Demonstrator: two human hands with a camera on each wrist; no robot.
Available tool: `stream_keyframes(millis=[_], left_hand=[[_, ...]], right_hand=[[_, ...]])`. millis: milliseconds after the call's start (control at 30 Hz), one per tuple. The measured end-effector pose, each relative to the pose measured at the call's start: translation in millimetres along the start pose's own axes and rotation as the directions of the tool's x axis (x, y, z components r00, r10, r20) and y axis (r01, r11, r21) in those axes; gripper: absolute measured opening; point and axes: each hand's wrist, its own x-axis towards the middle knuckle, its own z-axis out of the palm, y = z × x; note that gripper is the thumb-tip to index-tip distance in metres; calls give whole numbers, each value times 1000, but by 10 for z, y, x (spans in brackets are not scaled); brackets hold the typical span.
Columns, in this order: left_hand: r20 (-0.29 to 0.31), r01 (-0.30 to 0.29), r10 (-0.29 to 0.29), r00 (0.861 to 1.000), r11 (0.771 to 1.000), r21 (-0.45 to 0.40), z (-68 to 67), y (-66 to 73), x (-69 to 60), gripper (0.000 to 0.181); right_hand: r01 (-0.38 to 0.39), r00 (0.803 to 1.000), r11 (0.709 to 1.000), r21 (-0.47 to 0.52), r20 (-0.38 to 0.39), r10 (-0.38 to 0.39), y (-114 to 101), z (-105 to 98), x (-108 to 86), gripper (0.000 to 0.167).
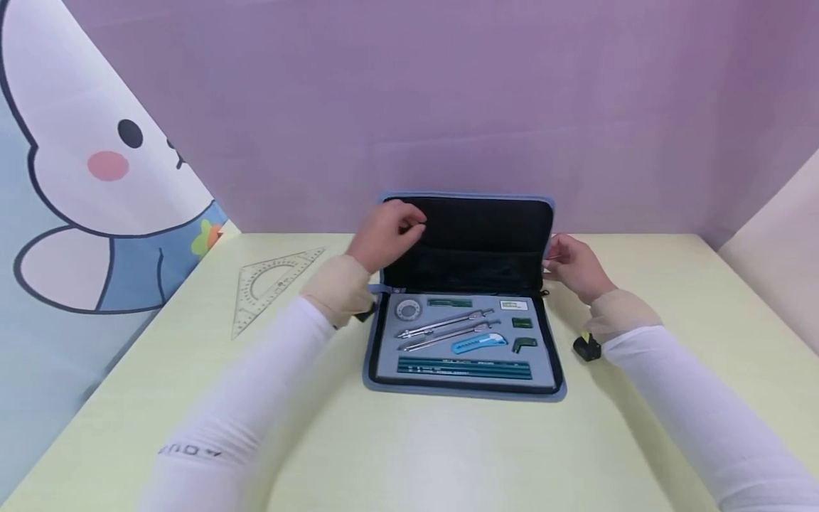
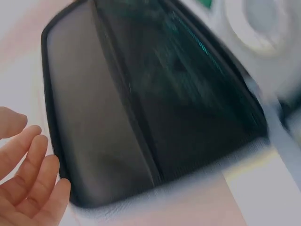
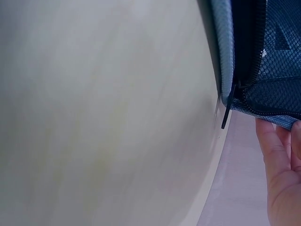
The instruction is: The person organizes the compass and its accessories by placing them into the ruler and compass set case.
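Observation:
A blue-edged zip case [image 1: 466, 395] lies unfolded on the table, its black-lined lid [image 1: 480, 224] raised at the back. Compasses [image 1: 444, 323], a light-blue utility knife [image 1: 478, 343], dark green pencils [image 1: 463, 368], a sharpener [image 1: 525, 344] and other small pieces sit in its grey tray. My left hand [image 1: 390, 235] is by the lid's upper left, fingers loosely bent around nothing; in the left wrist view its fingertips [image 2: 49, 165] are close to the lid's edge. My right hand [image 1: 576, 269] pinches the lid's right edge, as the right wrist view shows beside the zip.
A clear set square [image 1: 275, 281] with a protractor scale lies to the left of the case on the pale yellow table [image 1: 473, 455]. A purple backdrop [image 1: 448, 107] stands behind, and a cartoon-printed panel [image 1: 77, 213] is at the left.

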Motion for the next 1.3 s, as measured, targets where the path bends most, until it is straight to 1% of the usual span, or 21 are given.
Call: stream_keyframes(millis=[133, 267, 367, 500, 600, 667, 733, 833, 900, 933, 1033, 1067, 1133, 1200, 1233, 1267, 1300], left_hand=[[-17, 79, -80, 997, 996, -40, -252, -237, -168, 24], [-26, 163, -163, 986, 987, -17, -467, -511, -327, 28], [-26, 212, -212, 977, 977, 5, -596, -707, -433, 29], [-22, 268, -267, 963, 963, 41, -703, -960, -576, 29], [-28, 320, -319, 947, 944, 77, -770, -1143, -677, 29], [-41, 354, -352, 935, 930, 100, -815, -1271, -741, 29], [-53, 402, -399, 915, 908, 116, -859, -1386, -800, 30], [-47, 471, -469, 882, 870, 145, -901, -1565, -886, 32], [-24, 514, -519, 855, 839, 179, -922, -1665, -942, 35], [-6, 533, -543, 840, 822, 200, -932, -1709, -973, 37], [56, 588, -617, 785, 770, 247, -950, -1813, -1042, 43], [76, 608, -644, 761, 750, 259, -951, -1845, -1059, 44], [119, 653, -693, 712, 714, 254, -945, -1912, -1089, 47], [159, 722, -745, 648, 667, 182, -916, -2004, -1108, 49], [178, 751, -765, 619, 643, 153, -896, -2059, -1120, 51], [188, 768, -780, 596, 623, 149, -881, -2101, -1132, 52], [196, 783, -789, 582, 609, 127, -869, -2130, -1140, 54]], right_hand=[[-16, 1000, 1000, -1, 5, 16, 8, -8, 4, 18], [-28, 1000, 1000, -2, 8, 28, 13, -15, 7, 18], [-28, 1000, 1000, -6, 5, 28, 10, -31, 0, 18], [-23, 1000, 1000, -7, 1, 23, 7, -43, -14, 19], [-21, 1000, 1000, 0, 5, 21, 9, -32, -12, 19], [-17, 1000, 1000, 7, 5, 17, 8, -22, -7, 19], [-12, 1000, 1000, 13, 1, 12, 10, -15, -2, 19], [-6, 1000, 1000, 19, -2, 6, 10, -11, 4, 19], [-3, 1000, 1000, 23, -1, 4, 14, -14, 7, 19], [-2, 1000, 1000, 22, -2, 2, 12, -14, 8, 19], [4, 1000, 1000, 26, -4, -3, 11, -14, 12, 19], [6, 1000, 1000, 28, -5, -5, 7, -12, 10, 19], [8, 1000, 1000, 27, -4, -7, 0, -8, 6, 18], [6, 1000, 1000, 21, -2, -6, -3, -4, 2, 18], [5, 1000, 1000, 20, -2, -5, -7, -2, -2, 17], [3, 1000, 1000, 19, -2, -3, -9, -1, -6, 17], [1, 1000, 1000, 19, 0, -1, -12, 1, -9, 17]])
